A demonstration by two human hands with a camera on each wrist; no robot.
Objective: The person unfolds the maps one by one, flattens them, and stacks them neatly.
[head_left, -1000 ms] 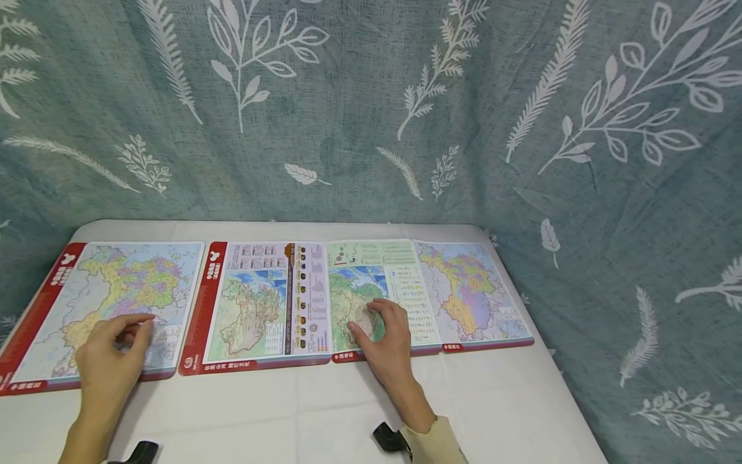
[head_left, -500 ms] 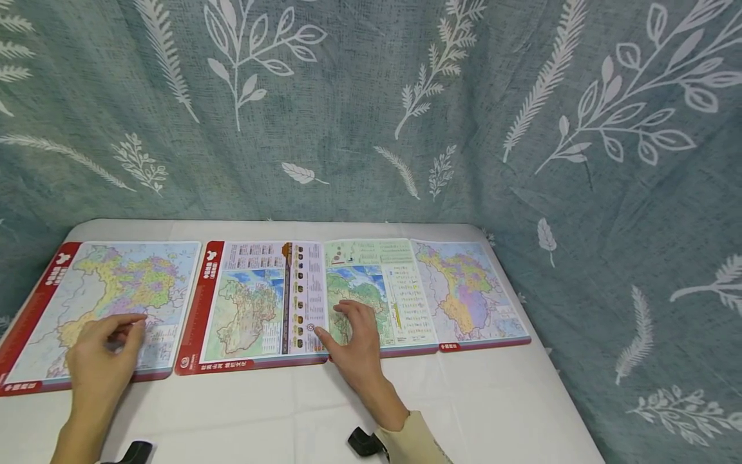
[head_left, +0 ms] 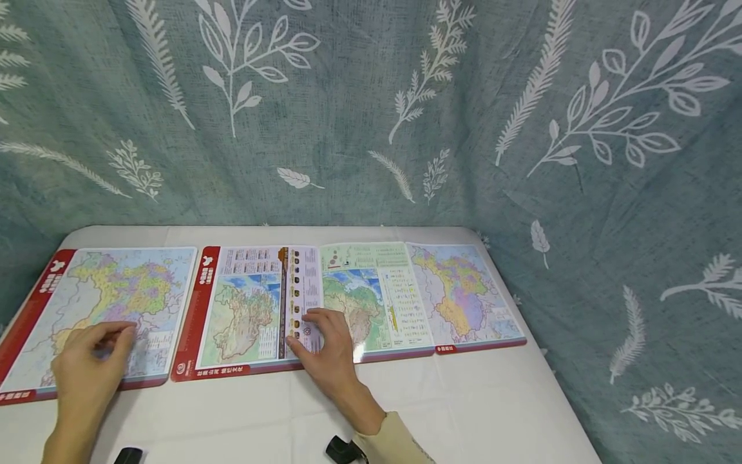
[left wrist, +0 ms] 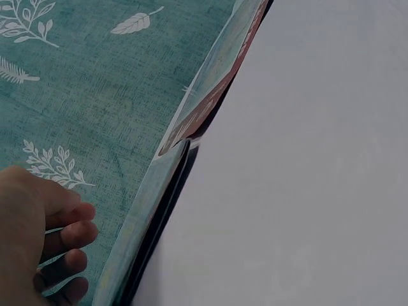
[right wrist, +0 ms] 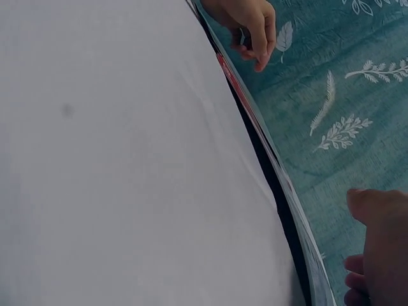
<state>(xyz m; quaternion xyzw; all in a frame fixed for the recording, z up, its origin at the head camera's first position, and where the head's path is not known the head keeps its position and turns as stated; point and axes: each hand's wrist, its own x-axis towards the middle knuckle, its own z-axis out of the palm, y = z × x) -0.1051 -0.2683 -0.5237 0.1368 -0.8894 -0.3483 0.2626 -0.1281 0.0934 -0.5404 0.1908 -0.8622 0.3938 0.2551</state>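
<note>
A flat map mat (head_left: 133,277) with a red left border lies at the left of the table. My left hand (head_left: 89,364) is over its lower part, fingers loosely bent and holding nothing. To its right lies a second red-bordered map mat (head_left: 246,322). My right hand (head_left: 329,354) is over its right edge, where a green relief map (head_left: 353,303) adjoins. Thumb and fingers stand apart there, with nothing between them. In the left wrist view my left hand (left wrist: 29,236) appears above the mat edge. The right wrist view shows part of my right hand (right wrist: 389,248).
A further colourful map (head_left: 464,290) lies at the right end of the row. White cloth covers the table (head_left: 232,419). Behind and to the right hangs a green leaf-patterned curtain (head_left: 324,116). A black device (head_left: 342,449) sits at my right wrist.
My right hand has moved left, from over the green relief map to its border with the second mat. My left hand has kept its pose over the left mat. The view has shifted slightly.
</note>
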